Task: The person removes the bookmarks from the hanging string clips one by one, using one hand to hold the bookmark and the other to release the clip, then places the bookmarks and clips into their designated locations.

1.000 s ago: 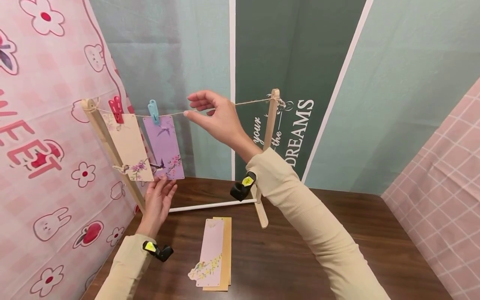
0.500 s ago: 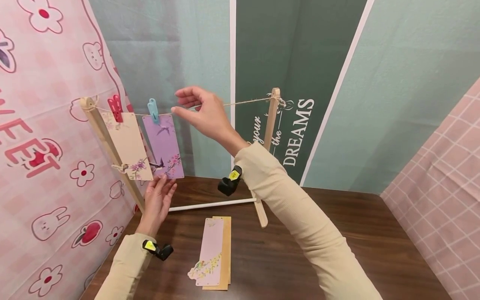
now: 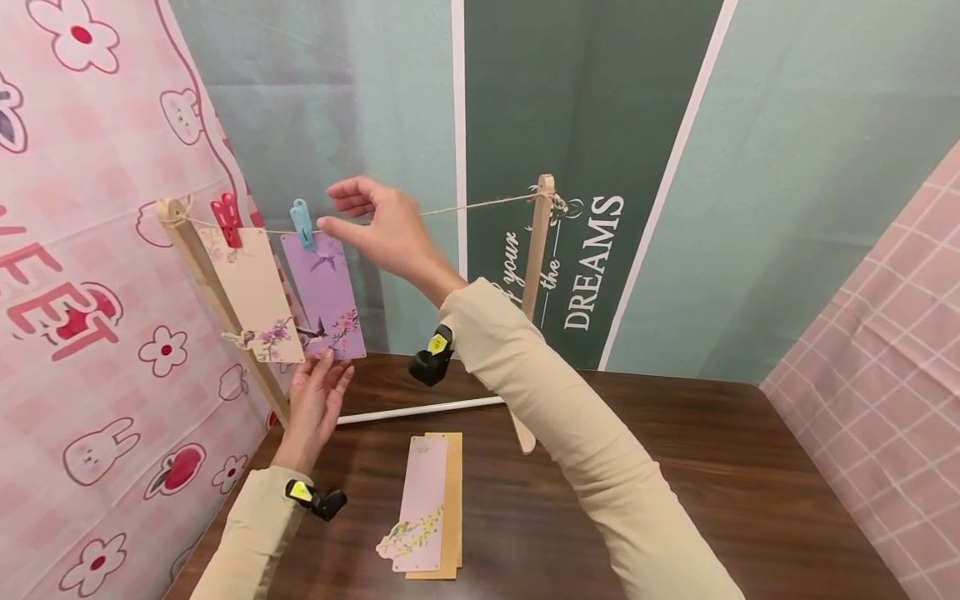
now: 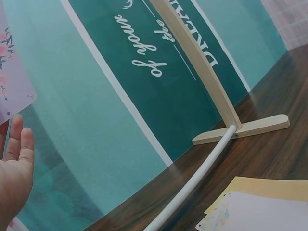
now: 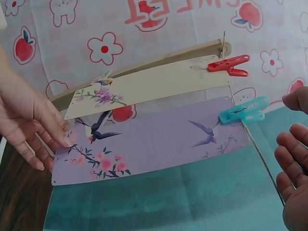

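A purple card (image 3: pixel 324 292) with swallows and pink blossom hangs from a twine line (image 3: pixel 480 202), held by a light blue clothespin (image 3: pixel 302 223). Left of it, a cream card (image 3: pixel 251 296) hangs under a red clothespin (image 3: pixel 227 220). My left hand (image 3: pixel 315 404) is at the purple card's lower edge, a fingertip touching it and the other fingers loosely bent below. Just right of the blue clothespin, my right hand (image 3: pixel 386 229) has its thumb and fingers spread apart around the line. In the right wrist view that hand (image 5: pixel 294 159) shows nothing between its fingers.
Wooden posts, left (image 3: pixel 217 304) and right (image 3: pixel 537 250), carry the line, joined low down by a white rod (image 3: pixel 420 410). A lilac card (image 3: pixel 422 500) lies on a yellow card (image 3: pixel 454 508) on the brown table (image 3: pixel 540 533). Printed cloths hang behind and at the sides.
My right hand has moved left along the line, up close to the blue clothespin. The left hand stays at the purple card's lower edge, and both hanging cards keep their places.
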The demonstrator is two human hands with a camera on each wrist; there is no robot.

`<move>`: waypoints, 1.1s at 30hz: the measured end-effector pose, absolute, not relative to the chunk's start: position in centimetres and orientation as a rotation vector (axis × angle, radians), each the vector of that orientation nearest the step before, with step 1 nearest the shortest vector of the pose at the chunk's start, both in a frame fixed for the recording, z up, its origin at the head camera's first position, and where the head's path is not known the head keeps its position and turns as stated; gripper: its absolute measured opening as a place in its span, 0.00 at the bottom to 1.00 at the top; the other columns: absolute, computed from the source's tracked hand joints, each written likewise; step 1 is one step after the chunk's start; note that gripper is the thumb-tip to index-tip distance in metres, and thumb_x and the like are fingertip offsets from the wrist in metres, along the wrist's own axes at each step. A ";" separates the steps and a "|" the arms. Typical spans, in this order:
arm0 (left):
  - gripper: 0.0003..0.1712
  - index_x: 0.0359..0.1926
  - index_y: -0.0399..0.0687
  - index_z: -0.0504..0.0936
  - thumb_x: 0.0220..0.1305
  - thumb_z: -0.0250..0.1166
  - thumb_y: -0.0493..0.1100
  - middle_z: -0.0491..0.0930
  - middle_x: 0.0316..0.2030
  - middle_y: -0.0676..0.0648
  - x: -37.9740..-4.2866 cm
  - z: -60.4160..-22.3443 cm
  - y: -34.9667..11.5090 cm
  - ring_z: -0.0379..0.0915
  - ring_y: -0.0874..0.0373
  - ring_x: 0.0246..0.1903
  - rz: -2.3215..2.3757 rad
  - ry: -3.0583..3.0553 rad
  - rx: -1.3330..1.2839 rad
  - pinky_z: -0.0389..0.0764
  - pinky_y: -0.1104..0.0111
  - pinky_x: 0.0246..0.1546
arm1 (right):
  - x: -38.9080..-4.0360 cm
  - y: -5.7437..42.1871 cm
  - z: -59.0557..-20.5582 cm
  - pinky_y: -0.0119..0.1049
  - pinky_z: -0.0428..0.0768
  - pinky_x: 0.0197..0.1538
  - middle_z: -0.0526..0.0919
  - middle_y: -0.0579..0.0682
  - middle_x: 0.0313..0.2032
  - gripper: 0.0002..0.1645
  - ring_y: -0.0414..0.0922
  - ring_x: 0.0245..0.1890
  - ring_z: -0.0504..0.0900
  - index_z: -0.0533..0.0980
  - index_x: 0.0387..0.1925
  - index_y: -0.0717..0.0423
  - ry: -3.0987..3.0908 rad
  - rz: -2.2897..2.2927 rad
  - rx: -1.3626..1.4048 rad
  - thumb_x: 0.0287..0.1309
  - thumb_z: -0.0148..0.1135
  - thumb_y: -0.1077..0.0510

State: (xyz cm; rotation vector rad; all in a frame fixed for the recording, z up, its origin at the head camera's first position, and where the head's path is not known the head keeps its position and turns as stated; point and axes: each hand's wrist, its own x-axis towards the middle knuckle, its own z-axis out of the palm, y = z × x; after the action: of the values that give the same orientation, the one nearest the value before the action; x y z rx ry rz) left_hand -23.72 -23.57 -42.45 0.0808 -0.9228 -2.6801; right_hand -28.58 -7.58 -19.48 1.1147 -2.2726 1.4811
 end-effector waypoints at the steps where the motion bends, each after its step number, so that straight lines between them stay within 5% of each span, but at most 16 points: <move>1: 0.06 0.40 0.45 0.70 0.68 0.60 0.36 0.76 0.34 0.48 -23.7 -42.5 -23.6 0.79 0.56 0.36 -2.684 -0.921 0.081 0.80 0.66 0.46 | -28.6 -7.8 -19.5 0.21 0.72 0.47 0.80 0.43 0.47 0.23 0.35 0.47 0.76 0.75 0.54 0.54 -2.282 1.474 1.112 0.59 0.68 0.53; 20: 0.02 0.40 0.45 0.75 0.69 0.58 0.34 0.78 0.38 0.47 -23.4 -42.6 -23.7 0.79 0.56 0.36 -2.659 -1.009 0.068 0.80 0.67 0.44 | -28.8 -10.2 -18.2 0.19 0.71 0.49 0.79 0.46 0.54 0.31 0.36 0.52 0.76 0.71 0.61 0.55 -2.537 1.270 1.135 0.59 0.67 0.49; 33: 0.02 0.39 0.44 0.74 0.69 0.57 0.34 0.79 0.36 0.47 -23.1 -42.5 -23.7 0.80 0.57 0.34 -2.661 -1.003 0.088 0.81 0.67 0.43 | -28.9 -11.0 -18.4 0.20 0.74 0.43 0.83 0.44 0.45 0.26 0.34 0.44 0.79 0.75 0.57 0.55 -2.484 1.274 1.122 0.62 0.65 0.47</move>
State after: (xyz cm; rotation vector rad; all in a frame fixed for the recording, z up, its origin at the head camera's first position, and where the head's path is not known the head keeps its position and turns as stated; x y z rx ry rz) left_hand -23.05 -23.68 -42.47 0.0877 -1.0034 -2.6609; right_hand -28.91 -11.01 -18.37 1.1221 -2.4841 1.2741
